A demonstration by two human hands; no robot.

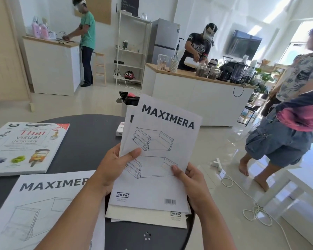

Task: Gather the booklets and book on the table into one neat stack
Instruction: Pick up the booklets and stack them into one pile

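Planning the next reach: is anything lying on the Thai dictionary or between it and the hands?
Nothing visible does. The Thai visual dictionary lies bare on the dark table; both hands hold MAXIMERA booklets.

Both hands, left [114, 166] and right [190, 179], gripping a fanned bunch of MAXIMERA booklets [157, 159] above the dark round table [87, 141], with another booklet [43, 208] and the Thai dictionary [23, 147] lying flat nearby.

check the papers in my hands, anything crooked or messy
Yes. The MAXIMERA booklets held by the left hand and right hand are fanned, one peeking out behind the front one. Looser sheets beneath sit skewed, past the table edge.
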